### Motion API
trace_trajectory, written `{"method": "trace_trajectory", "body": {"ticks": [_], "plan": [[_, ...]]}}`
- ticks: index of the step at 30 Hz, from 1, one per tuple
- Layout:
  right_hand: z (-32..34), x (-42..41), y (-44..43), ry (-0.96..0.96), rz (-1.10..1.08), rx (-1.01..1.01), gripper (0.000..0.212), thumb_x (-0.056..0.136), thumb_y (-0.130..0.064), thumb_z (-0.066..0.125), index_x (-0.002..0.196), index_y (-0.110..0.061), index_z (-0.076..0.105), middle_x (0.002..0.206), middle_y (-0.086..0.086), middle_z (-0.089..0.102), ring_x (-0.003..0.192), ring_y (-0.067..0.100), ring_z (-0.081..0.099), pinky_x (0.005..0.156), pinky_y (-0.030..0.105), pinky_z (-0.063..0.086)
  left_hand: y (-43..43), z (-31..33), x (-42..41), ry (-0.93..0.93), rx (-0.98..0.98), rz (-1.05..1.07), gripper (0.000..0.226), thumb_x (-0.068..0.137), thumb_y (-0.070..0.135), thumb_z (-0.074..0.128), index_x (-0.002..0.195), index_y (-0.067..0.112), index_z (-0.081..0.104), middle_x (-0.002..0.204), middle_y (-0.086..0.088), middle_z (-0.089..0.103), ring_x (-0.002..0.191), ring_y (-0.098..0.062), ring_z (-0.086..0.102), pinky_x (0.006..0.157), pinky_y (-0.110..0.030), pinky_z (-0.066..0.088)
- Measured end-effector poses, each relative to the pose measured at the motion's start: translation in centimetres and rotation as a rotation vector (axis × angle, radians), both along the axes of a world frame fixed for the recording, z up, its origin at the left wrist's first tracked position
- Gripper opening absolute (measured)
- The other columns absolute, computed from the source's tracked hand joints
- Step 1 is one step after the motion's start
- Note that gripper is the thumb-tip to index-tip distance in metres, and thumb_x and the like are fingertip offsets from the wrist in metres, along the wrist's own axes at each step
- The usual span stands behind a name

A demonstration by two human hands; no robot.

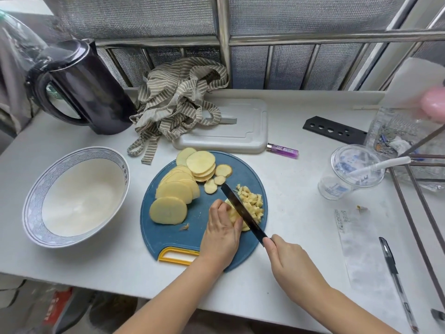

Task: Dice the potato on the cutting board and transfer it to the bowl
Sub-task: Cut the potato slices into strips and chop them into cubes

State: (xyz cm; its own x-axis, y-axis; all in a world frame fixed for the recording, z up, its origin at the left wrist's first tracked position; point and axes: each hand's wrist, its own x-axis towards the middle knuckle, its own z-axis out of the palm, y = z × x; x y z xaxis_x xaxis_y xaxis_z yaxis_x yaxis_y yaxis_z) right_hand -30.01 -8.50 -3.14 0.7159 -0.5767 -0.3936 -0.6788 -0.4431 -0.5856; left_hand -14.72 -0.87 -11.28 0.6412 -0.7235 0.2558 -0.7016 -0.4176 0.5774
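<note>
White countertop against a metal-framed, mesh-backed window. Round blue cutting board with a yellow handle sits at centre. Potato slices are fanned over the board's left and far side, a few small rounds beside them. Diced pieces are piled on the right of the board, just past the blade.

Left hand has its fingers curled down over a potato stack, holding it on the board. Most of the stack is hidden under the fingers, so the cut count is unclear. Right hand grips the black knife with the fingers wrapped, handle fully hidden and forefinger at the blade's heel. The blade lies diagonally against the stack.

White bowl with a blue pattern stands left of the board, apart from it; no potato visible inside.

Behind: black kettle, striped cloth partly covering a grey tray, purple lighter. On the right are a black sheath, a lidded plastic cup and a pen. A pink blur is cut off at the right edge, unidentifiable
</note>
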Motion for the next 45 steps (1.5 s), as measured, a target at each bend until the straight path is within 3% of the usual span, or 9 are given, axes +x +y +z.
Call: {"method": "trace_trajectory", "body": {"ticks": [5,12,22,31,33,37,41,45], "plan": [[0.3,0.4,-0.5,0.042,0.003,0.006,0.038,0.102,-0.045,0.02,0.073,-0.025,0.033,0.071,-0.001,0.05,0.072,0.025,0.049,0.069,0.038,0.04,0.0,-0.5,0.0,-0.01,0.013,-0.001,0.041,0.092,0.042,0.038,0.121,0.013,0.034,0.126,-0.004,0.03,0.11,-0.019,0.04,0.084,-0.041,0.051],[0.6,0.8,-0.7,0.075,0.015,0.005,0.038,0.102,-0.045,0.02,0.074,-0.024,0.035,0.071,-0.003,0.05,0.066,0.019,0.047,0.063,0.034,0.036,-0.1,-0.6,0.0,-0.028,0.011,-0.003,0.047,0.096,0.05,0.033,0.124,0.012,0.034,0.127,-0.004,0.029,0.111,-0.017,0.04,0.087,-0.04,0.05],[-0.3,1.4,-0.9,0.118,0.022,0.045,0.039,0.102,-0.047,0.022,0.075,-0.024,0.038,0.073,-0.003,0.051,0.074,0.023,0.051,0.068,0.035,0.041,-0.2,-0.7,0.0,-0.086,0.01,-0.004,0.045,0.089,0.038,0.041,0.123,0.008,0.037,0.127,-0.006,0.031,0.112,-0.019,0.04,0.084,-0.038,0.053],[-1.3,2.7,0.2,0.146,-0.018,-0.045,0.036,0.103,-0.046,0.021,0.088,-0.019,0.04,0.088,0.006,0.059,0.084,0.028,0.055,0.071,0.036,0.041,-0.1,-0.7,0.1,-0.09,0.017,-0.01,0.043,0.089,0.036,0.04,0.122,0.008,0.037,0.126,-0.007,0.031,0.114,-0.02,0.039,0.087,-0.039,0.051],[-1.3,2.8,0.4,0.145,-0.032,-0.058,0.037,0.103,-0.045,0.021,0.088,-0.019,0.041,0.089,0.006,0.059,0.08,0.028,0.05,0.072,0.036,0.041,-0.1,-0.6,0.0,-0.088,0.01,-0.015,0.042,0.089,0.036,0.04,0.122,0.009,0.037,0.126,-0.005,0.031,0.114,-0.02,0.039,0.088,-0.04,0.051],[-2.0,2.0,0.3,0.005,-0.182,0.114,0.039,0.103,-0.042,0.028,0.083,-0.02,0.052,0.082,-0.001,0.06,0.079,0.019,0.055,0.071,0.031,0.043,-0.3,-0.2,0.0,-0.056,0.001,-0.004,0.041,0.09,0.039,0.04,0.119,0.01,0.037,0.126,-0.004,0.03,0.109,-0.019,0.039,0.083,-0.039,0.052],[-1.8,1.2,0.5,-0.107,-0.311,0.247,0.046,0.102,-0.042,0.031,0.065,-0.019,0.045,0.066,-0.002,0.054,0.062,0.013,0.049,0.061,0.029,0.037,-0.1,0.1,0.1,-0.049,-0.003,-0.019,0.039,0.092,0.039,0.04,0.119,0.011,0.037,0.126,-0.004,0.03,0.112,-0.019,0.039,0.087,-0.038,0.05],[-1.7,0.9,0.3,-0.156,-0.311,0.297,0.049,0.1,-0.045,0.033,0.064,-0.014,0.043,0.059,0.001,0.05,0.052,0.015,0.045,0.058,0.03,0.038,0.3,0.3,0.3,0.034,-0.007,-0.046,0.041,0.093,0.045,0.038,0.12,0.015,0.036,0.127,0.001,0.028,0.116,-0.015,0.036,0.095,-0.031,0.04]]}}
